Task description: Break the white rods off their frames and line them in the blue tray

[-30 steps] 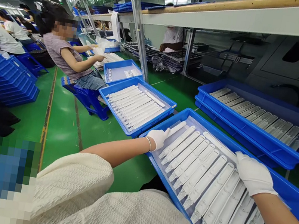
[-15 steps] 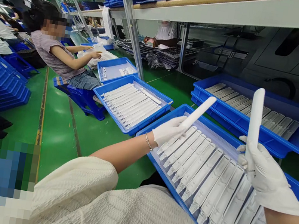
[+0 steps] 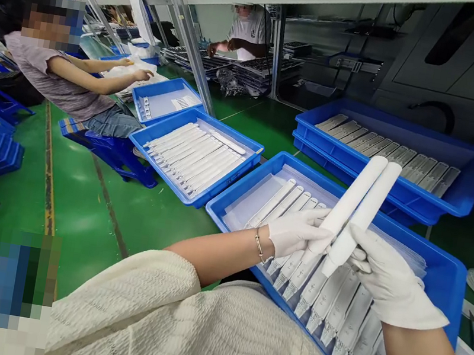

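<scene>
Both my hands wear white gloves. My left hand (image 3: 298,232) is closed round the lower part of a long white plastic strip (image 3: 353,195) with a rounded top end. In my right hand (image 3: 391,280) is a second white plastic strip (image 3: 364,225), pinched at its lower right edge. The two strips lean side by side, smooth faces towards me, almost touching. Beneath them is a blue tray (image 3: 453,302) holding a row of similar white strips (image 3: 327,303) with narrow, notched lower ends. My hands hide part of this row.
A second blue tray of strips (image 3: 198,156) stands to the left, with another blue tray (image 3: 166,100) behind it. Stacked blue trays (image 3: 464,189) stand beyond mine. A person (image 3: 69,73) sits at the left; another (image 3: 246,35) works under the shelf (image 3: 291,3).
My hands have come together over the tray, bringing the two separate strips side by side. The view has turned slightly to the right and down.
</scene>
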### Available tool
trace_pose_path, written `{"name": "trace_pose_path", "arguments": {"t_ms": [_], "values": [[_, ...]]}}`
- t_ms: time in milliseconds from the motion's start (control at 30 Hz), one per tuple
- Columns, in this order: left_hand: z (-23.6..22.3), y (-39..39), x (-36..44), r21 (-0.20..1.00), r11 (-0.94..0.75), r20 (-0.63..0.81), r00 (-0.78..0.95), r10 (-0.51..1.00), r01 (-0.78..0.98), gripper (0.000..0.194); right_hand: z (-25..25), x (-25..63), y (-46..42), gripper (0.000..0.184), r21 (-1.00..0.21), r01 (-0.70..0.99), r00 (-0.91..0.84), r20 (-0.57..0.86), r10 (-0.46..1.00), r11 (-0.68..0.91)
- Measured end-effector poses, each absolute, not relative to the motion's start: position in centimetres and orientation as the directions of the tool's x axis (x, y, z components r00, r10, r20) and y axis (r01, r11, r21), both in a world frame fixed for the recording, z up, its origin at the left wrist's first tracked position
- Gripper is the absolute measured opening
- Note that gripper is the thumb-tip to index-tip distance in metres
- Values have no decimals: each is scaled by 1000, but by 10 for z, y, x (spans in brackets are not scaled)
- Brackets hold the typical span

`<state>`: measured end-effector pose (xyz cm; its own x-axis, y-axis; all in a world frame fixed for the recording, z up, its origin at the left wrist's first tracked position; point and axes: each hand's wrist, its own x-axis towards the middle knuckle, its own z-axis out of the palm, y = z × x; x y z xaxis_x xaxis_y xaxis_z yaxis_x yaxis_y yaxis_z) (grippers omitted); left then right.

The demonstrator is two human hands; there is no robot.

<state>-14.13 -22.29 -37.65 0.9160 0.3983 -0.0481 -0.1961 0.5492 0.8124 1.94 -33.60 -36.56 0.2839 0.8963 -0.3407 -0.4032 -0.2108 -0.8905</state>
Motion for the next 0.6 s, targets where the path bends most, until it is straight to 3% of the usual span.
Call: {"name": "trace_pose_path", "arguments": {"t_ms": [167, 300, 400, 500, 600], "values": [[-381, -228, -135, 880, 433, -35, 883, 468, -195, 73, -371, 12, -332, 43, -866, -456, 300, -367, 881, -205], [-377, -234, -137, 909, 371, 9, 898, 441, -191, 74, -368, 4, -334, 47, -855, -490, 384, -389, 837, -173], [-378, -239, -144, 854, 516, -135, 930, 342, -66, 82, -368, 4, -335, 49, -831, -536, 382, -395, 836, -148], [-383, -242, -149, 769, 629, -250, 960, 127, 117, 68, -370, 8, -335, 52, -832, -527, 379, -412, 829, -173], [-388, -243, -149, 741, 647, -265, 963, 36, 180, 59, -371, 8, -336, 44, -834, -510, 377, -439, 815, -213]]}}
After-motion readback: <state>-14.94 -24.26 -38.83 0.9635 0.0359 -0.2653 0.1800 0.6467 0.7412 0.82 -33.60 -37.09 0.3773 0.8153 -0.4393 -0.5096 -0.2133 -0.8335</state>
